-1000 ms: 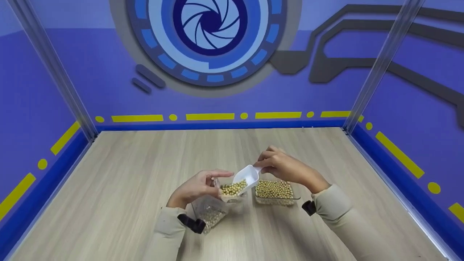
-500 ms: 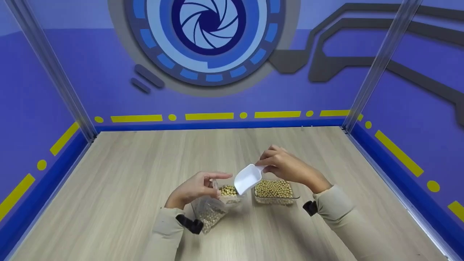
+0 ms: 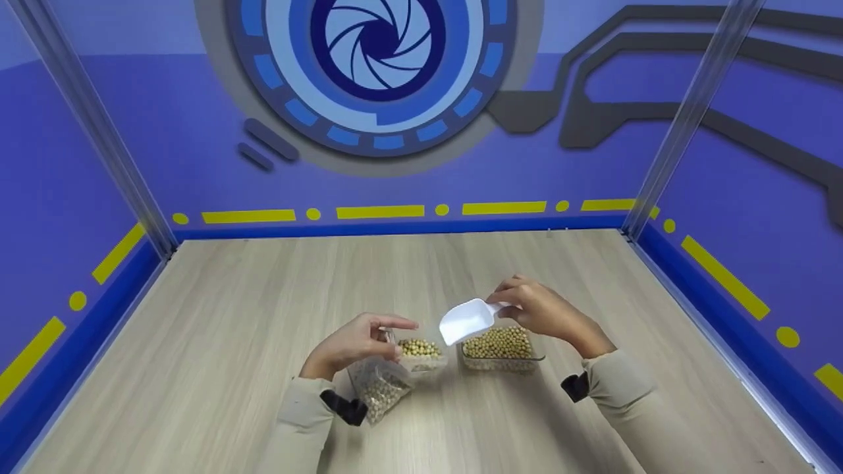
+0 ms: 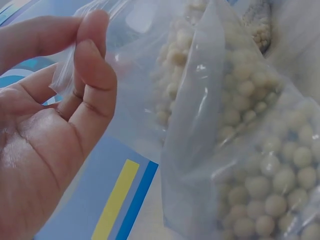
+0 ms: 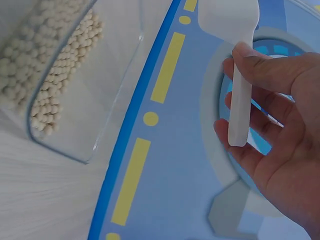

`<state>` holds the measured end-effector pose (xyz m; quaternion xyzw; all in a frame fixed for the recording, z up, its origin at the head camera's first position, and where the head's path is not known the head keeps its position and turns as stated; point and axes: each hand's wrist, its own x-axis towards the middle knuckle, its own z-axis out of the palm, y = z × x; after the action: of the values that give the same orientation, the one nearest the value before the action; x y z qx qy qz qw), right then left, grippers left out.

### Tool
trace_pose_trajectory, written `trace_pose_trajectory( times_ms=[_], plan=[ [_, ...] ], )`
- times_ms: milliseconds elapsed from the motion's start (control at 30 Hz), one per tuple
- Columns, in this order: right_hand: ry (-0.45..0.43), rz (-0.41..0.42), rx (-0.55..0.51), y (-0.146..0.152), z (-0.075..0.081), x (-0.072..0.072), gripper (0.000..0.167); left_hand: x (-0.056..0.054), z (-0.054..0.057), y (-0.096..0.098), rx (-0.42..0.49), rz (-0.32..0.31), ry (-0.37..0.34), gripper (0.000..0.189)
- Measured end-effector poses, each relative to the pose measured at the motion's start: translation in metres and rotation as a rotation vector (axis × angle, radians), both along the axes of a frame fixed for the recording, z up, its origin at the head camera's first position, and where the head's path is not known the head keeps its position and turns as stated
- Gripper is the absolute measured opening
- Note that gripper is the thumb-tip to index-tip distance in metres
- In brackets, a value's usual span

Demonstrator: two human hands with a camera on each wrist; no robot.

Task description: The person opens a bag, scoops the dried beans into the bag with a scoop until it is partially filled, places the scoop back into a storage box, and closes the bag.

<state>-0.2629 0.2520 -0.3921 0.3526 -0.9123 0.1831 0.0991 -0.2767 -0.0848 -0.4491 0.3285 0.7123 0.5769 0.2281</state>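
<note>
My left hand (image 3: 352,342) pinches the edge of a clear plastic bag (image 4: 192,130) between thumb and fingers. The index finger stretches out over the bag's top in the head view. Round yellowish beans (image 4: 272,192), like soybeans, show through the plastic. My right hand (image 3: 543,309) holds a white plastic scoop (image 3: 469,320) by its handle, thumb on one side and fingers on the other. No beans show in the scoop's bowl, which hangs between the bag and a clear rectangular container (image 3: 504,364) of the same beans.
Another bulging part of clear bagging with beans (image 3: 382,390) lies on the wooden table (image 3: 263,289) by the left wrist. Blue printed panels (image 3: 375,191) stand around the table's back and sides. Each sleeve cuff carries a black wrist device (image 3: 575,387).
Beans have slid off the scoop into the bag. My right hand has then drawn the scoop up and right, away from the bag's mouth. The left hand stays nearly still.
</note>
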Motion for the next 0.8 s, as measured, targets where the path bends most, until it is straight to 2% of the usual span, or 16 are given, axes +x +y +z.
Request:
trace_pose_trajectory(
  times_ms=[100,233,367,500,633,800],
  plan=[
    [-0.03,-0.024,-0.019,0.009,-0.008,0.0,0.023,-0.001,-0.001,-0.002,0.003,-0.02,-0.014,0.047],
    [-0.038,-0.054,-0.031,0.021,-0.02,-0.002,0.021,-0.003,0.0,-0.006,0.012,-0.075,-0.03,0.051],
    [-0.044,-0.081,-0.04,0.032,-0.033,-0.002,0.02,-0.005,0.002,-0.009,-0.029,-0.113,0.006,0.056],
    [-0.062,-0.1,-0.06,0.041,-0.043,-0.001,0.021,-0.006,0.005,-0.012,-0.086,-0.116,0.065,0.056],
    [-0.07,-0.119,-0.071,0.047,-0.051,0.0,0.02,-0.005,0.007,-0.014,-0.149,-0.09,0.139,0.05],
    [-0.118,-0.157,-0.093,0.05,-0.059,0.001,0.019,-0.003,0.004,-0.011,-0.223,0.042,0.221,0.035]
  ],
)
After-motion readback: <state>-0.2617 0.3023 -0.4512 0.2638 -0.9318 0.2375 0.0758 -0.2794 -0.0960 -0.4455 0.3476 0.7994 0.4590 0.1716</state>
